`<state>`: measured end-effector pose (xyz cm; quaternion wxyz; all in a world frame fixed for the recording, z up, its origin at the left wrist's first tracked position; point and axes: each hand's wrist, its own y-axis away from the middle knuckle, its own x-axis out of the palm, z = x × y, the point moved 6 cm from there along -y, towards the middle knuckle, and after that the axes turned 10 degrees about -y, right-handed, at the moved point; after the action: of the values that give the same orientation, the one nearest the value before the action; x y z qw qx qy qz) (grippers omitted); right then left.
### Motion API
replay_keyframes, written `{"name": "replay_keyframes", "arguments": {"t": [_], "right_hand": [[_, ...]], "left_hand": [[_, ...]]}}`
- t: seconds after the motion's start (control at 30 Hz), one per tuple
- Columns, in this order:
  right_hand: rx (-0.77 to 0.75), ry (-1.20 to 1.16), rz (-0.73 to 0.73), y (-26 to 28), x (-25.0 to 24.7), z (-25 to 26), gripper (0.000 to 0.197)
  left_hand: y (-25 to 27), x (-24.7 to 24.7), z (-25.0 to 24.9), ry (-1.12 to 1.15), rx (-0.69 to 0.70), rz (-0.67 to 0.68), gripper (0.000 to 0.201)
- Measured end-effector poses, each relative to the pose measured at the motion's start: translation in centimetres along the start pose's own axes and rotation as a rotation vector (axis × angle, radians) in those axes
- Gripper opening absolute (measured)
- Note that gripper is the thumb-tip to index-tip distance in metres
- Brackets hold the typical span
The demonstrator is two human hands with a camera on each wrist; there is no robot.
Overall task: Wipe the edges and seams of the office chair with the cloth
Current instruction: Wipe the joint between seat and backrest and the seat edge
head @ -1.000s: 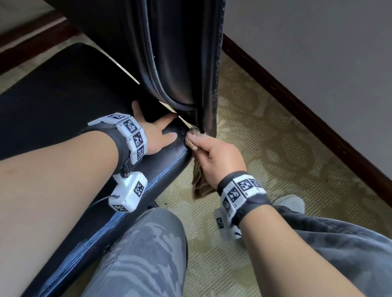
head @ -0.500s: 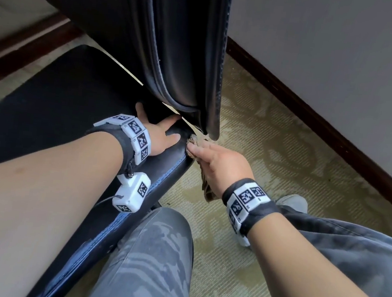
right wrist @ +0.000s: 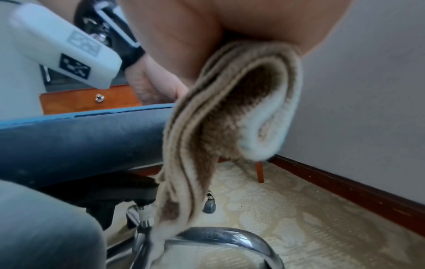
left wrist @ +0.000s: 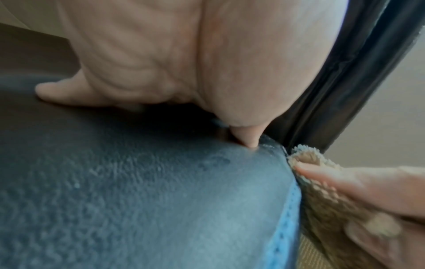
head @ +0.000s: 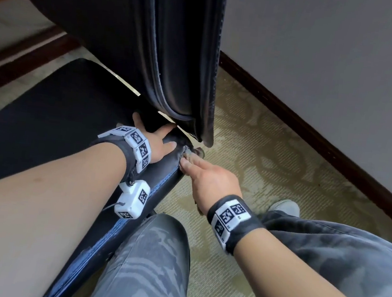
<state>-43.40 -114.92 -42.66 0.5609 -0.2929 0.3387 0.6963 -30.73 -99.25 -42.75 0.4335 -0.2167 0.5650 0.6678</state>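
Note:
The black office chair has its seat (head: 47,116) at the left and its backrest (head: 154,33) rising at top centre. My left hand (head: 159,141) rests flat on the seat's back right corner, fingers spread and straight. My right hand (head: 211,177) holds a folded beige cloth (head: 188,156) and presses it against the seat's corner edge, just below the backrest's lower tip. In the left wrist view the cloth (left wrist: 322,191) lies along the blue-stitched seam (left wrist: 287,218) under a right finger. In the right wrist view the cloth (right wrist: 230,118) hangs folded from the palm.
A grey wall (head: 335,54) with a dark wooden skirting board (head: 313,137) runs close at the right. Patterned carpet (head: 262,156) lies between them. My knees in camouflage trousers (head: 147,265) are just below the seat. The chair's chrome base (right wrist: 218,236) and a castor (right wrist: 210,207) show underneath.
My right hand has slid the cloth down from the backrest's lower tip onto the seat's corner edge. The left hand has stayed in place on the seat.

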Motion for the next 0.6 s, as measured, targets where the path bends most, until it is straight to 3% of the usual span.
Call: {"name": "replay_keyframes", "arguments": {"t": [0.13, 0.3, 0.5, 0.6], "right_hand": [[0.065, 0.06, 0.14, -0.2, -1.2, -0.7, 0.073], [0.173, -0.056, 0.013, 0.7, -4.1, -0.7, 0.043], [0.172, -0.142, -0.051, 3.1, -6.1, 1.4, 0.04], [0.17, -0.197, -0.148, 2.8, -6.9, 0.7, 0.04]], "left_hand": [[0.9, -0.1, 0.2, 0.073, -0.007, -0.024, 0.064], [3.1, -0.4, 1.5, 0.24, 0.09, -0.068, 0.073], [5.1, -0.7, 3.4, 0.299, 0.153, -0.144, 0.074], [5.1, 0.1, 3.3, 0.271, 0.167, -0.09, 0.079]]}}
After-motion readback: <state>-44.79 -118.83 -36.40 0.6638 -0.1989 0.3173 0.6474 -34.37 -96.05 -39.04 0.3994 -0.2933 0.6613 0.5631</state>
